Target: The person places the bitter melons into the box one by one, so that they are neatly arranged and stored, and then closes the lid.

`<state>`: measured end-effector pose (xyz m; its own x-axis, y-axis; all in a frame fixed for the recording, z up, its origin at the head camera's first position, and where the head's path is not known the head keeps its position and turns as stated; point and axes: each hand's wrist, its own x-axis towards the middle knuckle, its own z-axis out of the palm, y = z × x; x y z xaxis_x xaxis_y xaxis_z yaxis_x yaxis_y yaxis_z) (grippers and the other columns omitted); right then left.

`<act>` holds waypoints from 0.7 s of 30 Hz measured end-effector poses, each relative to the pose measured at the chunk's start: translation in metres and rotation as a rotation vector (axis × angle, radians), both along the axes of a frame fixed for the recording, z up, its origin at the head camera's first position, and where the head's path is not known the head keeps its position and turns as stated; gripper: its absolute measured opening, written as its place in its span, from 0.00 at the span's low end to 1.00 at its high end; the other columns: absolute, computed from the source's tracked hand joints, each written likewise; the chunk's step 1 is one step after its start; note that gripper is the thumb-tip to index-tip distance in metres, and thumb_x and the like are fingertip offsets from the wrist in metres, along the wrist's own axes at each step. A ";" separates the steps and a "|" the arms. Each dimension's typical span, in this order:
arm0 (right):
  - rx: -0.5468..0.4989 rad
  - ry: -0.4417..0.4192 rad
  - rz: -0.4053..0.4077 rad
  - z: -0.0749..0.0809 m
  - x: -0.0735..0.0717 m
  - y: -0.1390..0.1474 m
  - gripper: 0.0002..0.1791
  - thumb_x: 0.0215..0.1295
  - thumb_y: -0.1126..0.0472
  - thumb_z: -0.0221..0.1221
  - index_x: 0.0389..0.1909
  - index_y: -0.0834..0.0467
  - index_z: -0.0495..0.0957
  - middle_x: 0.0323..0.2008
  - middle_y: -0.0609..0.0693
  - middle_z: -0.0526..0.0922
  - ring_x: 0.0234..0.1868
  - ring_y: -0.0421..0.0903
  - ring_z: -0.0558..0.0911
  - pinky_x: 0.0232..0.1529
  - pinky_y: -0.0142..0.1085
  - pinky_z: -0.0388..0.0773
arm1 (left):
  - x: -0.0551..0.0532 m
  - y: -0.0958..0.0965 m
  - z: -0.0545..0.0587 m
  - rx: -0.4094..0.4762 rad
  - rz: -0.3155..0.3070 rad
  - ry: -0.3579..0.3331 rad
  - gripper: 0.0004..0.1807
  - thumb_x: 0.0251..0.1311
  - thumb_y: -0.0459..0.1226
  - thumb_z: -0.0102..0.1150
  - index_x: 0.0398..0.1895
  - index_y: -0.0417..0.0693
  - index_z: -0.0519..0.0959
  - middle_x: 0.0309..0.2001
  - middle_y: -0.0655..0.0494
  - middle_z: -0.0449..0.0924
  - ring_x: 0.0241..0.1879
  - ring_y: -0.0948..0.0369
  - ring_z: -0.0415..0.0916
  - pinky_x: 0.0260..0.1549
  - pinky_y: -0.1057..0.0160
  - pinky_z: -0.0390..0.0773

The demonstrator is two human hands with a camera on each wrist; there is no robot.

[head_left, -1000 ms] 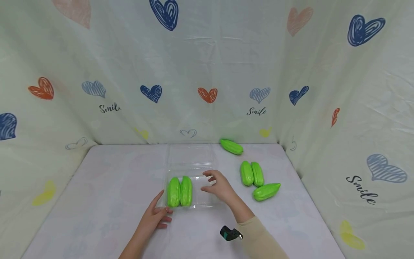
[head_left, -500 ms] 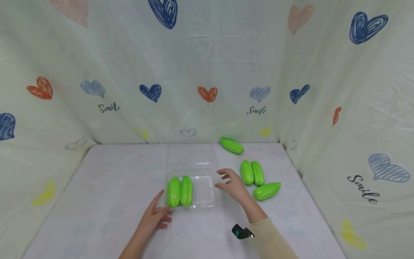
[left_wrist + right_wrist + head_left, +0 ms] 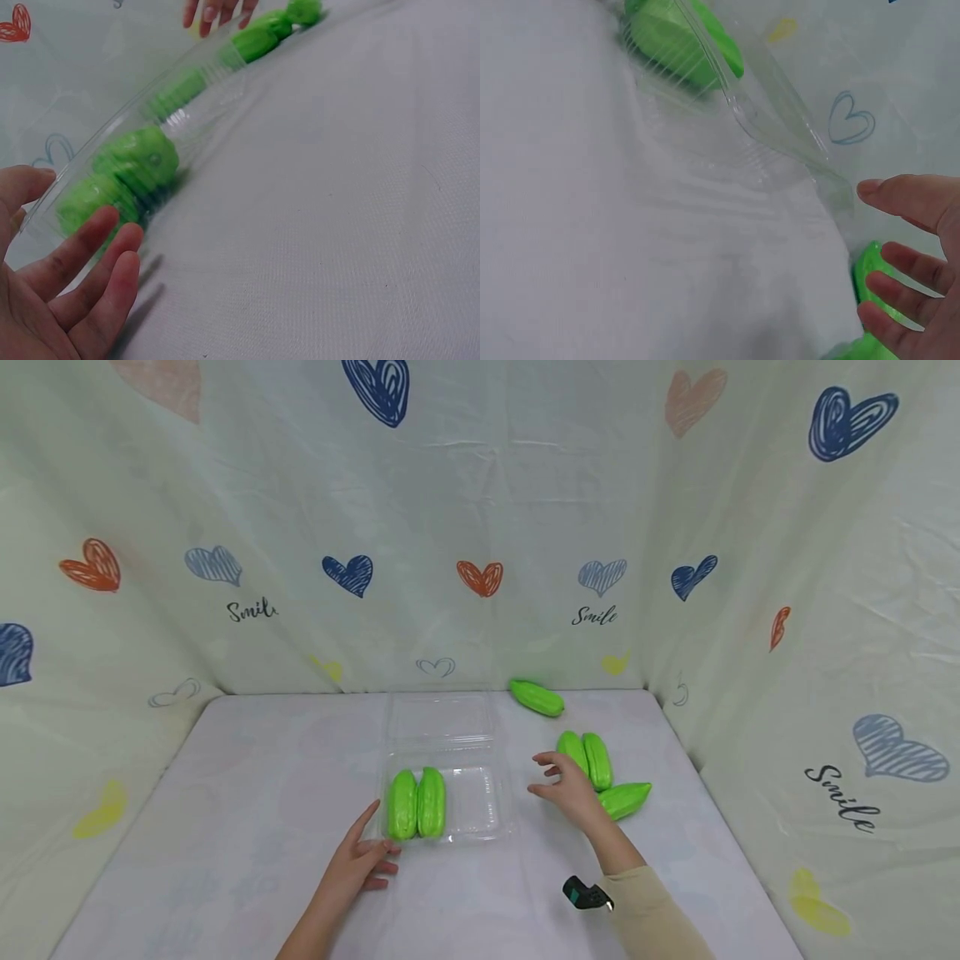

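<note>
A clear plastic clamshell box [image 3: 472, 806] stands on the table with its lid [image 3: 438, 718] laid back. Two green, ridged, gourd-like pieces [image 3: 432, 803] lie side by side in its left half. My left hand [image 3: 358, 858] is at the box's front left corner, fingers spread and loosely bent; whether they touch the wall is unclear. My right hand [image 3: 573, 792] hovers right of the box with nothing in its bent fingers. It partly covers a green gourd [image 3: 626, 799] and one of an upright pair [image 3: 597, 760].
Another green gourd [image 3: 537, 697] lies at the back of the white-covered table [image 3: 262, 793], right of the lid. A dark wrist camera [image 3: 587, 893] shows beside my right sleeve. Heart-printed cloth [image 3: 420, 510] hangs behind the table and along both sides.
My right hand has moved right, from over the box's right half to beside the loose green gourds. My left hand and the box have stayed in place.
</note>
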<state>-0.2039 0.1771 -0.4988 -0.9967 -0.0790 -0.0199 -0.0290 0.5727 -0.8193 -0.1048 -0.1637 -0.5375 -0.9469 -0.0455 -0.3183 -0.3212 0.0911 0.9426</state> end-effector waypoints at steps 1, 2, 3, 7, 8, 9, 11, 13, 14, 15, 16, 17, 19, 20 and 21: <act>0.000 -0.007 -0.004 0.000 0.000 0.003 0.25 0.55 0.67 0.70 0.55 0.60 0.77 0.53 0.56 0.76 0.50 0.53 0.76 0.45 0.45 0.78 | 0.000 0.000 0.000 0.000 0.000 -0.001 0.40 0.66 0.33 0.57 0.77 0.54 0.51 0.38 0.43 0.84 0.31 0.49 0.83 0.26 0.53 0.82; 0.007 -0.011 -0.007 0.000 -0.001 0.006 0.26 0.55 0.66 0.70 0.56 0.60 0.77 0.53 0.56 0.76 0.51 0.53 0.75 0.45 0.45 0.78 | 0.000 0.000 0.000 -0.003 0.001 -0.002 0.39 0.66 0.33 0.57 0.77 0.54 0.51 0.38 0.43 0.84 0.31 0.49 0.83 0.26 0.53 0.82; 0.015 -0.012 -0.008 -0.002 -0.001 0.009 0.26 0.55 0.66 0.70 0.56 0.60 0.77 0.53 0.56 0.76 0.51 0.53 0.75 0.45 0.45 0.78 | 0.000 0.000 0.000 -0.004 0.000 -0.003 0.39 0.66 0.33 0.57 0.77 0.54 0.51 0.38 0.43 0.84 0.31 0.49 0.83 0.26 0.53 0.82; 0.055 -0.004 -0.019 -0.004 -0.006 0.021 0.27 0.54 0.67 0.70 0.57 0.61 0.76 0.54 0.56 0.76 0.52 0.54 0.76 0.47 0.46 0.77 | 0.000 0.000 -0.001 -0.006 0.000 -0.006 0.39 0.66 0.33 0.57 0.77 0.54 0.51 0.38 0.43 0.84 0.31 0.49 0.83 0.26 0.52 0.82; 0.065 0.000 -0.022 -0.004 -0.007 0.023 0.27 0.54 0.67 0.70 0.57 0.61 0.76 0.54 0.57 0.76 0.52 0.55 0.76 0.48 0.46 0.77 | 0.000 0.000 -0.001 -0.005 0.000 -0.007 0.39 0.66 0.32 0.57 0.77 0.54 0.51 0.37 0.43 0.84 0.31 0.49 0.83 0.26 0.52 0.82; 0.078 0.002 -0.027 -0.003 -0.008 0.026 0.27 0.54 0.67 0.70 0.57 0.62 0.76 0.54 0.57 0.77 0.52 0.55 0.76 0.48 0.47 0.76 | 0.000 0.000 -0.002 -0.003 0.001 -0.008 0.39 0.66 0.32 0.57 0.77 0.54 0.51 0.37 0.43 0.84 0.31 0.49 0.83 0.26 0.52 0.82; 0.099 0.005 -0.033 -0.001 -0.009 0.031 0.27 0.54 0.67 0.70 0.57 0.63 0.75 0.55 0.58 0.76 0.52 0.56 0.76 0.49 0.48 0.76 | 0.000 0.000 -0.002 0.000 0.002 -0.009 0.39 0.66 0.32 0.56 0.77 0.54 0.51 0.37 0.43 0.84 0.31 0.49 0.83 0.26 0.53 0.82; 0.117 0.001 -0.039 0.002 -0.011 0.036 0.28 0.55 0.67 0.70 0.58 0.63 0.75 0.56 0.58 0.76 0.53 0.56 0.75 0.49 0.49 0.76 | 0.000 0.000 -0.002 0.003 0.004 -0.007 0.39 0.66 0.32 0.56 0.77 0.54 0.51 0.37 0.43 0.84 0.30 0.49 0.83 0.26 0.53 0.82; 0.125 -0.003 -0.042 0.003 -0.011 0.038 0.28 0.55 0.66 0.70 0.58 0.63 0.74 0.56 0.58 0.76 0.53 0.56 0.75 0.49 0.49 0.75 | 0.000 0.000 -0.002 0.005 0.005 -0.007 0.39 0.66 0.32 0.56 0.77 0.54 0.51 0.37 0.43 0.84 0.30 0.49 0.83 0.26 0.53 0.82; 0.133 -0.008 -0.043 0.003 -0.012 0.040 0.29 0.55 0.66 0.69 0.59 0.63 0.74 0.57 0.58 0.75 0.54 0.56 0.75 0.49 0.49 0.75 | 0.000 0.000 -0.002 0.005 0.005 -0.005 0.39 0.66 0.32 0.56 0.77 0.54 0.51 0.37 0.43 0.84 0.30 0.49 0.83 0.25 0.53 0.82; 0.139 -0.012 -0.042 0.004 -0.013 0.042 0.29 0.56 0.66 0.69 0.59 0.63 0.74 0.57 0.58 0.75 0.54 0.56 0.75 0.49 0.50 0.75 | 0.000 0.000 -0.002 0.006 0.005 -0.005 0.39 0.66 0.32 0.56 0.77 0.54 0.51 0.37 0.43 0.84 0.30 0.49 0.83 0.25 0.53 0.82; 0.139 -0.018 -0.044 0.004 -0.013 0.043 0.29 0.56 0.66 0.69 0.59 0.63 0.73 0.57 0.58 0.75 0.54 0.56 0.74 0.49 0.49 0.75 | 0.000 0.000 -0.002 0.005 0.004 -0.004 0.39 0.66 0.32 0.56 0.77 0.54 0.51 0.37 0.43 0.84 0.30 0.48 0.83 0.25 0.53 0.82; 0.147 -0.023 -0.041 0.005 -0.015 0.046 0.29 0.56 0.66 0.69 0.59 0.64 0.73 0.57 0.59 0.75 0.54 0.57 0.75 0.49 0.49 0.76 | 0.001 0.000 -0.002 0.006 0.002 -0.005 0.39 0.66 0.32 0.56 0.77 0.54 0.51 0.37 0.43 0.84 0.30 0.48 0.83 0.25 0.53 0.82; 0.151 -0.023 -0.040 0.006 -0.015 0.048 0.29 0.55 0.66 0.69 0.59 0.64 0.73 0.57 0.60 0.75 0.54 0.57 0.75 0.48 0.49 0.76 | 0.001 0.000 -0.002 0.004 0.001 -0.006 0.39 0.66 0.32 0.56 0.77 0.54 0.51 0.37 0.43 0.84 0.30 0.48 0.83 0.25 0.53 0.82; 0.153 -0.025 -0.038 0.006 -0.016 0.049 0.30 0.55 0.66 0.69 0.59 0.64 0.73 0.57 0.60 0.75 0.54 0.58 0.75 0.48 0.49 0.76 | 0.001 0.000 -0.002 0.004 0.001 -0.006 0.39 0.66 0.32 0.56 0.77 0.54 0.51 0.37 0.43 0.84 0.30 0.48 0.83 0.25 0.53 0.82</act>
